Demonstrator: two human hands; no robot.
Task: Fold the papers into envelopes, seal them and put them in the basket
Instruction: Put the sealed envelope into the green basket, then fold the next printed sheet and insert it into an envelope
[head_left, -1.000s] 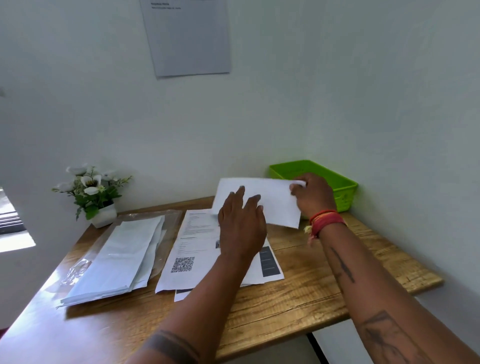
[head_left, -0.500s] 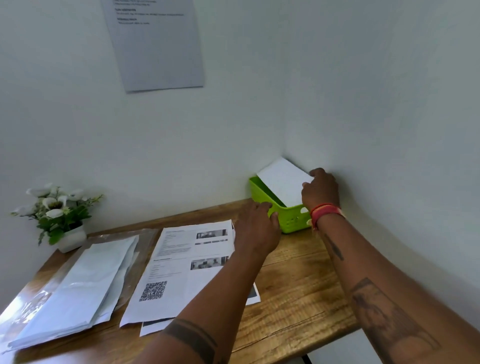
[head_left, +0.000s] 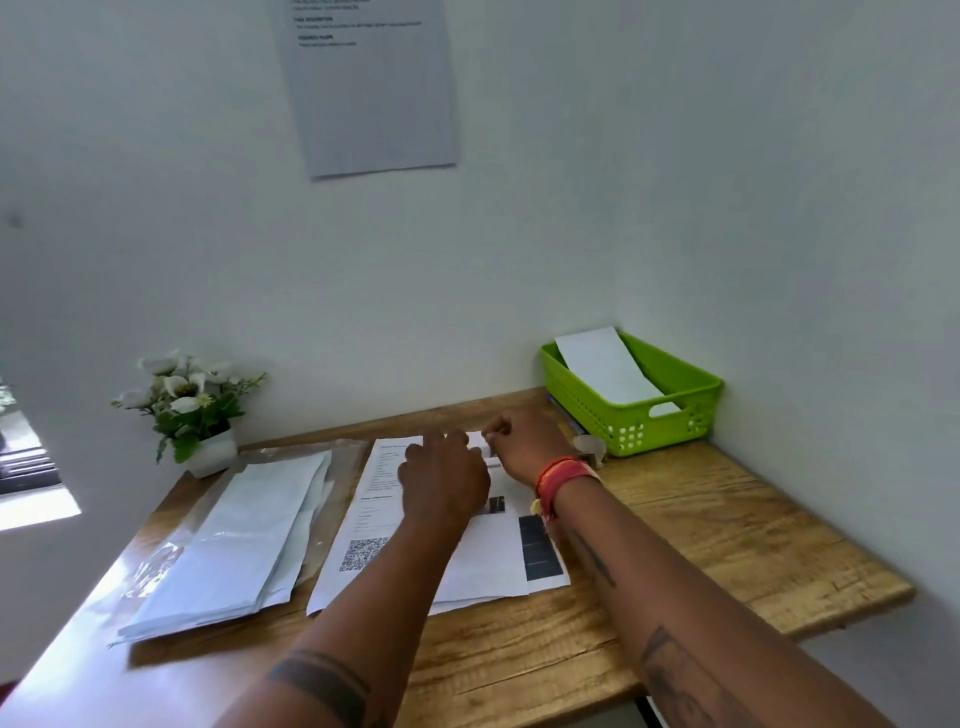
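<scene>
A sealed white envelope (head_left: 605, 371) lies slanted in the green basket (head_left: 693, 391) at the table's back right corner, one end poking above the rim. A stack of printed papers (head_left: 488, 564) with a QR code lies mid-table. My left hand (head_left: 444, 486) rests palm down on the top sheet, holding nothing. My right hand (head_left: 524, 448) is just to its right at the sheet's far edge, fingers curled. Whether they pinch the paper is hidden.
A pile of blank white envelopes (head_left: 244, 540) on a clear plastic sleeve lies left of the papers. A potted white flower (head_left: 192, 410) stands at the back left. A small clear tape roll (head_left: 590, 448) sits beside the basket. A notice (head_left: 374, 88) hangs on the wall.
My right hand let the envelope go into the basket and came back left to the printed papers. My left hand slid back onto the top sheet.
</scene>
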